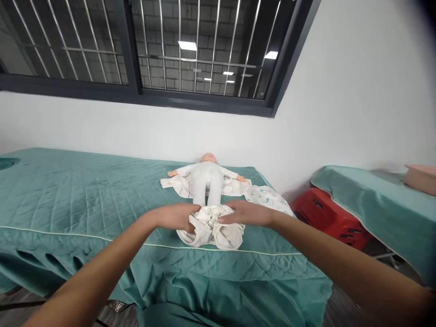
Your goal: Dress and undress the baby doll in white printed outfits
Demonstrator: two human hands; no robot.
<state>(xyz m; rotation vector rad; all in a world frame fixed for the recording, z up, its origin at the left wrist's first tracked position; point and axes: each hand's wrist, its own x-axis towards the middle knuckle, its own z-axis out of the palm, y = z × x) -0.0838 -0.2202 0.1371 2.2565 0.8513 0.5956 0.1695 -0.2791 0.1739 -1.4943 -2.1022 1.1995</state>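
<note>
Forearms, two, bare, entering from the lower corners and converging over the near edge of a bed (68,200) covered in quilted teal fabric.

Left hand (175,217): closed on the left side of a bunched white cloth (211,229), fingers curled into its folds.

Right hand (247,213): flat over the cloth's right side, fingertips pressed into the top, thumb side tucked under; gripping, as far as can be seen.

Bunched white cloth: small garment or wrap with a faint print, gathered into a heap between both hands, resting on the bed just short of its piped edge. Held from both sides, apparently to keep the bundle gathered.

Doll (207,179): infant figure in a white suit, supine, arms spread, feet toward the cloth and nearly touching it; head toward the wall.

Printed sheet (265,195): spread under the doll, presumably as a lying surface, trailing to the right.

Red stool (327,218): on the floor, between this bed and a second teal-covered bed (374,204).

Barred window (153,50): above, on the wall.
</note>
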